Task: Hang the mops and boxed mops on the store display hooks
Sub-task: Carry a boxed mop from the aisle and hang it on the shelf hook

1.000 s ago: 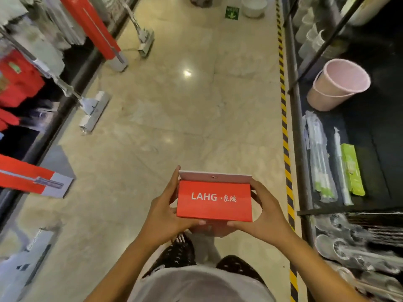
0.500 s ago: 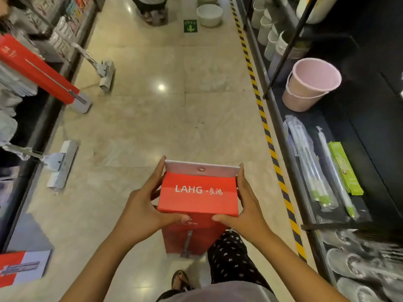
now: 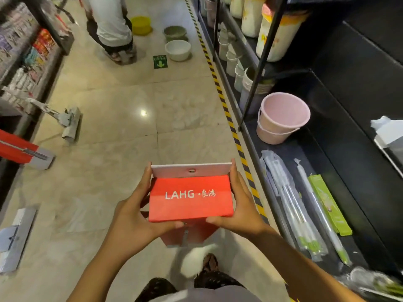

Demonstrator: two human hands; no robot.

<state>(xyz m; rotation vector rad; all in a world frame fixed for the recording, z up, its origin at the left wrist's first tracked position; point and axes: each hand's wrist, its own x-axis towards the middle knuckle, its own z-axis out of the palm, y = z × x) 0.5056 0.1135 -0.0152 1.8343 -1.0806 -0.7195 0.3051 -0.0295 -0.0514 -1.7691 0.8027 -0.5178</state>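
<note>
I hold a red boxed mop point(image 3: 190, 198) end-on in front of me, its top marked LAHG, with a white hang tab and a hole at the far edge. My left hand point(image 3: 135, 214) grips its left side and my right hand point(image 3: 239, 208) grips its right side, thumbs underneath. Along the left shelf a loose mop point(image 3: 67, 122) leans with its head on the floor. Another red boxed mop point(image 3: 24, 151) juts out below it, and a grey mop box point(image 3: 13, 238) lies lower left.
A person point(image 3: 111, 25) stands in the aisle ahead beside a yellow basin point(image 3: 141, 25) and a white basin point(image 3: 177, 50). The dark right-hand shelf point(image 3: 340, 118) holds a pink bucket point(image 3: 283, 116), wrapped poles point(image 3: 290, 203) and a green pack point(image 3: 329, 203). Yellow-black tape point(image 3: 229, 118) edges the floor.
My view has swung up and to the right along the aisle, bringing the person and the basins into sight. The box stays held in both hands and has risen slightly.
</note>
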